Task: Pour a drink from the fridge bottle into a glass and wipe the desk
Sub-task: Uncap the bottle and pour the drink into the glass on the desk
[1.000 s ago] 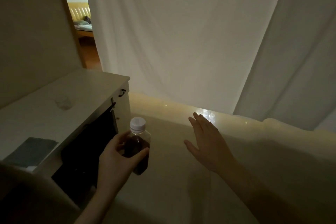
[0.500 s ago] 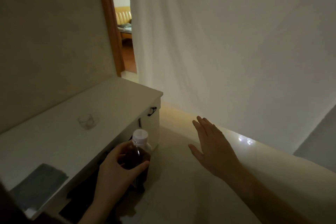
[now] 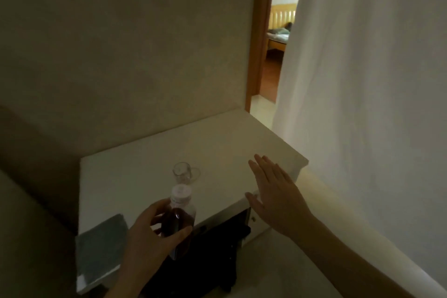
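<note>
My left hand (image 3: 150, 237) grips a small clear bottle (image 3: 179, 215) of dark drink with a white cap, held upright over the front edge of the white desk (image 3: 150, 167). A small clear glass with a handle (image 3: 185, 173) stands on the desk just behind the bottle. A grey cloth (image 3: 101, 247) lies on the desk's near left corner. My right hand (image 3: 275, 198) is open with flat fingers, hovering over the desk's right front edge and holding nothing.
Below the desk top, a dark open compartment (image 3: 217, 249) shows. A beige wall rises behind the desk. A white curtain (image 3: 362, 80) hangs at the right. A wooden door frame (image 3: 258, 38) opens onto another room with a bed.
My view has swung left, so the desk now sits in the middle. The bottle in my left hand has risen to the desk top, near the glass. My right hand stays open.
</note>
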